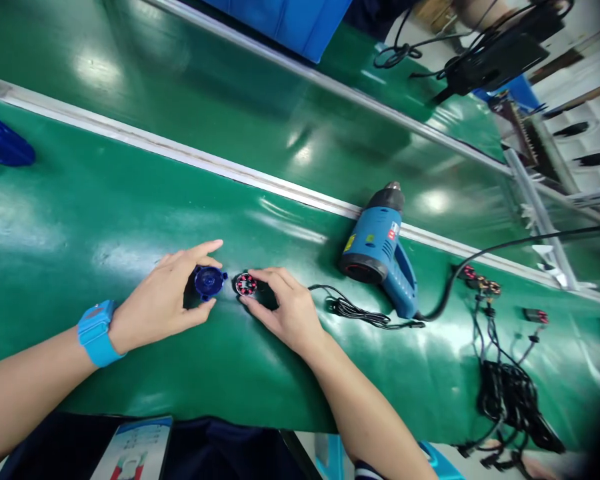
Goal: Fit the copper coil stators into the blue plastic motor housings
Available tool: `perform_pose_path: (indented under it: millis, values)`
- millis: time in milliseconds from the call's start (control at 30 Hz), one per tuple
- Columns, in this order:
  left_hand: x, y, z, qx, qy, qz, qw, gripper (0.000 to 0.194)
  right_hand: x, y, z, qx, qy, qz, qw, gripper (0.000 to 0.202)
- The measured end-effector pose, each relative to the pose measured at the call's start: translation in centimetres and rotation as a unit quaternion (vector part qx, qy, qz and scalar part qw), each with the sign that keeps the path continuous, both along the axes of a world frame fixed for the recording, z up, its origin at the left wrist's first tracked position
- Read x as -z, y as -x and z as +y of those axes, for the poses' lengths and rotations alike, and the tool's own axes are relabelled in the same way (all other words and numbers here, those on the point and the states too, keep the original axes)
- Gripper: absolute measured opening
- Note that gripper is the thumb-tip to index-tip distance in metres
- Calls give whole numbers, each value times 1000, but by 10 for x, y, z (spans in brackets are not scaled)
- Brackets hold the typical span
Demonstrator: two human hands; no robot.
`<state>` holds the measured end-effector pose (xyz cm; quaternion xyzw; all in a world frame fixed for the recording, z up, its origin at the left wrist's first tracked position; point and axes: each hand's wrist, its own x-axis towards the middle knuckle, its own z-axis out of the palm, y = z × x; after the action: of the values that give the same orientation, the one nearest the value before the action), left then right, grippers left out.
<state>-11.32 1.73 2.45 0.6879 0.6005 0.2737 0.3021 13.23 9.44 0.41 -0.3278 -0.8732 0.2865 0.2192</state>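
A small round dark-blue plastic housing [209, 283] with little side tabs lies between the thumb and fingers of my left hand [183, 287], which are spread around it; a bright blue band circles that wrist. Just to its right, my right hand [285, 303] pinches a small round motor part [245, 285] with red and black segments between thumb and index finger. The two parts are close together but apart. A thin black cable [357, 310] leads out from behind my right hand to a loose coil on the green mat.
A blue heat gun [377, 243] lies right of my hands, its cord running right. Further right are more motor parts [483, 283] with bundled black cables [513, 393]. A dark-blue plastic piece [4, 140] lies far left. A metal rail [200, 160] crosses behind.
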Motion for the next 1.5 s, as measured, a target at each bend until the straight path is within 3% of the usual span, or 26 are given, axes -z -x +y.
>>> perform_pose_path:
  millis: [133,233,333,633,867,967,1067,1200,1300,1400,1500]
  values:
    - [0,1,-2,-4,11,-48,999,74,-3,-2,-3,28,-26,-22,999,41]
    - [3,1,-2,-7,-5,-42,999,75,-5,-1,-3,-18,-41,0,999,46]
    - [4,0,-1,-9,-2,-36,999,74,-5,2,-2,-63,-33,22,997,45]
    - [2,1,0,-8,-7,-35,999,72,-3,4,0,-54,-3,62,997,37]
    - [3,1,0,-8,0,-39,999,73,2,1,-4,-73,-136,25,988,27]
    - [4,1,0,-10,-2,-49,999,76,0,0,-4,-63,-114,13,991,39]
    - [4,2,0,-20,-7,-66,998,82,-4,-2,-5,-34,-48,11,998,57]
    - [3,2,1,-34,-8,-89,995,88,-11,-4,-6,1,-4,-2,1000,31]
    - [2,1,0,-30,7,-96,995,90,-23,-5,-8,45,-39,34,998,11]
    - [2,-1,-1,-15,15,-101,995,90,-37,-4,-14,69,-86,99,989,12]
    - [3,-5,-3,5,8,-99,995,89,-47,-1,-21,46,-22,143,988,19]
